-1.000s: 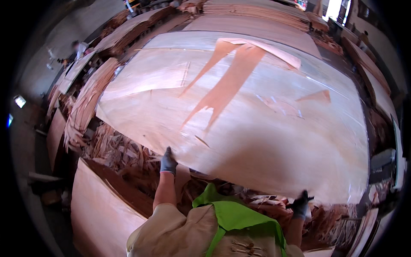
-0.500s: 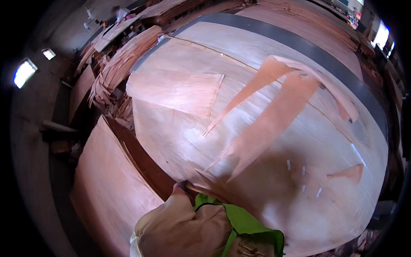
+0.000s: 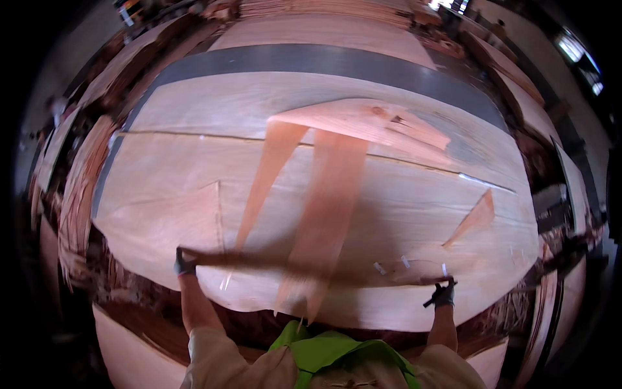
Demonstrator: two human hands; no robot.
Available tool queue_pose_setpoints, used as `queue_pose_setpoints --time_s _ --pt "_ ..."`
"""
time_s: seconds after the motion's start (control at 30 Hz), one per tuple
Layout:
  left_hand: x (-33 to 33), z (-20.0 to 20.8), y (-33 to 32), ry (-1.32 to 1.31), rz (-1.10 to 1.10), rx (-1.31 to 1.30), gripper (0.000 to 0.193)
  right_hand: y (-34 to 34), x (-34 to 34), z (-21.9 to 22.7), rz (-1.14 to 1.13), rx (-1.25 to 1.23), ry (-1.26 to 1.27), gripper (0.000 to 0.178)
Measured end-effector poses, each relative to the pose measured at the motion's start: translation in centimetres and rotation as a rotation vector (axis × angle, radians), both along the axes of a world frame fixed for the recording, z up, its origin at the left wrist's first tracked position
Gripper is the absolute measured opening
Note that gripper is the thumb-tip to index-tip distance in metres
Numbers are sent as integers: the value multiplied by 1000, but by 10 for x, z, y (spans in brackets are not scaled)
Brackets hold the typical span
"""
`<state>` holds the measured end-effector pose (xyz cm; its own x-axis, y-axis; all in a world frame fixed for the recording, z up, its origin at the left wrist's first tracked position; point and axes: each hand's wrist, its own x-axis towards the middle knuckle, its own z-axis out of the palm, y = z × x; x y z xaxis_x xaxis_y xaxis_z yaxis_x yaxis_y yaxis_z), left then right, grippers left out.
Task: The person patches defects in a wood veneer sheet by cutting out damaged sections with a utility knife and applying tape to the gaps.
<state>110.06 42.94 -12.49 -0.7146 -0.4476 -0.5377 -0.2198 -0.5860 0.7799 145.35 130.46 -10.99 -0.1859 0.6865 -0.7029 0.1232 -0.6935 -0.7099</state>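
A broad pale wood veneer sheet (image 3: 162, 162) lies in front of me. My left hand (image 3: 185, 262), in a dark glove, rests on its near left part, beside a squarish veneer piece (image 3: 175, 217). Over the near right part is my right hand (image 3: 442, 295), also dark-gloved, with thumb and finger spread, close to small white tape pieces (image 3: 406, 262). The left fingers look stretched out, though blurred. Between the hands runs a dark band, perhaps shadow. A torn orange-pink veneer piece (image 3: 337, 188) lies across the middle, its long strips pointing toward me.
A triangular veneer scrap (image 3: 476, 216) lies on the right of the sheet. Along the far side shows a grey table border (image 3: 311, 59). Veneer stacks (image 3: 87, 188) stand at the left, and more veneer (image 3: 324, 32) lies beyond the table. Another sheet (image 3: 133, 353) is below, near me.
My view has swung from the left to face the sheet squarely. A hand was at the sheet's near edge; now both hands show, far apart over its near part.
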Motion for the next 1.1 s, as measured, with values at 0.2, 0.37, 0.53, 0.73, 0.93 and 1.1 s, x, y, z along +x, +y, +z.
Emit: queue_pose_setpoints --time_s 0.2,0.37,0.53,0.73,0.93,1.1 --pt "3 -32 -4 -126 -67 -97 33 -14 -1 0 -141 61 103 36" --pt "17 -19 -26 -267 -98 -204 34 -18 -16 7 -57 -1 5 45" --pt "32 1 -18 -222 -317 -63 35 -16 -8 7 -130 127 -244 25" --pt "38 4 3 -347 -264 58 23 -18 -3 10 -218 178 -4 25" --pt "42 6 -4 -334 -230 -4 28 -18 11 8 -214 138 239 18" --pt "44 34 37 -373 -155 160 31 -19 11 21 -299 68 348 20"
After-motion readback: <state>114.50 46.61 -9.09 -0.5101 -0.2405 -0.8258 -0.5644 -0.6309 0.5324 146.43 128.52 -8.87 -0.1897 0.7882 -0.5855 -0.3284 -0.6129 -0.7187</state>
